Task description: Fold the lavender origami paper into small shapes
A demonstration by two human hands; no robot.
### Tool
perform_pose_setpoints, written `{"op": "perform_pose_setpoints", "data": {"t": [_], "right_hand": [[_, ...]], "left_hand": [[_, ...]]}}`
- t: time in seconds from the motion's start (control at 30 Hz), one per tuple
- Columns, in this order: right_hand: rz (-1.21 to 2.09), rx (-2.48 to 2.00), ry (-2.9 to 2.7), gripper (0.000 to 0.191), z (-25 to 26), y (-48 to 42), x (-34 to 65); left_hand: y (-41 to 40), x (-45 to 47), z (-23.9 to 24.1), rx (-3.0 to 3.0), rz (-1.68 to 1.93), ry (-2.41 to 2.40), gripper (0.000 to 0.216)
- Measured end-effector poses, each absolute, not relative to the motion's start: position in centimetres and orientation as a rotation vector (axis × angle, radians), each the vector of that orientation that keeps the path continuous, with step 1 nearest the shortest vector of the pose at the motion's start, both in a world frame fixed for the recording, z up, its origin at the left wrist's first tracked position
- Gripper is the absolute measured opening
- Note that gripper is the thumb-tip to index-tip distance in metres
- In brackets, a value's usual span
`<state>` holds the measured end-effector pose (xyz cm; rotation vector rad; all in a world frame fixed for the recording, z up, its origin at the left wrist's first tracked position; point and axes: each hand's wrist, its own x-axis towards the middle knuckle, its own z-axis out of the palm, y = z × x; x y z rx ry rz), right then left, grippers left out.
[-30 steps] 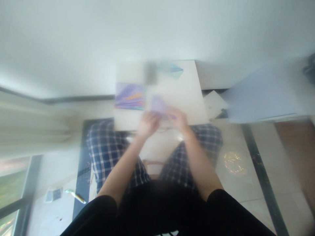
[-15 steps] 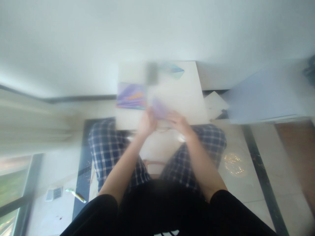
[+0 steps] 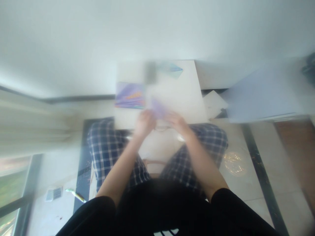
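A small piece of purple paper, apparently folded, is between my hands over the near part of a white table. My left hand is closed on its left edge. At the paper's lower right, the fingers of my right hand reach in and grip it; blur smears the fingertips. Left of the paper lies a purple sheet or packet with an orange mark. A light-blue folded paper piece rests at the table's far side, beside a blurred grey patch.
Beyond the table rises a pale wall. A large whitish panel stands at the right. On the floor lie a coil of glittering string, a green-and-yellow pen-like tool and a small bluish packet. My checked trouser legs flank the table's near edge.
Both hands stay at the purple paper with barely any movement. The whole view shifts very slightly, the table appearing a little further left.
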<state>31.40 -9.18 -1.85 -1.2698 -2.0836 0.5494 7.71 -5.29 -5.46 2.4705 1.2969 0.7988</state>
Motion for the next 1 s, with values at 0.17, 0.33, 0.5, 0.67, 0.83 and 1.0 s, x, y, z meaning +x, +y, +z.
{"op": "perform_pose_setpoints", "data": {"t": [0.17, 0.33, 0.5, 0.67, 0.83, 1.0], "right_hand": [[0.527, -1.298, -2.098, 0.032, -1.8, -9.2, 31.2], [0.497, -1.288, -2.114, 0.029, -1.8, -9.4, 30.9], [0.483, -1.305, -2.137, 0.032, -2.0, -9.4, 30.8], [0.467, -1.316, -2.142, 0.034, -2.4, -9.5, 30.7], [0.445, -1.323, -2.159, 0.033, -2.8, -9.6, 30.5], [0.454, -1.336, -2.161, 0.034, -3.0, -9.7, 30.3]], "left_hand": [[-5.6, 6.7, -6.0, 2.454, 0.851, 1.367, 0.035], [-5.3, 6.8, -5.8, 2.435, 0.9, 1.363, 0.032], [-5.3, 7.0, -5.2, 2.399, 0.876, 1.377, 0.031], [-5.3, 7.1, -4.8, 2.397, 0.881, 1.36, 0.029], [-5.2, 7.0, -4.5, 2.373, 0.877, 1.332, 0.029], [-5.1, 7.0, -4.4, 2.328, 0.851, 1.353, 0.029]]}}
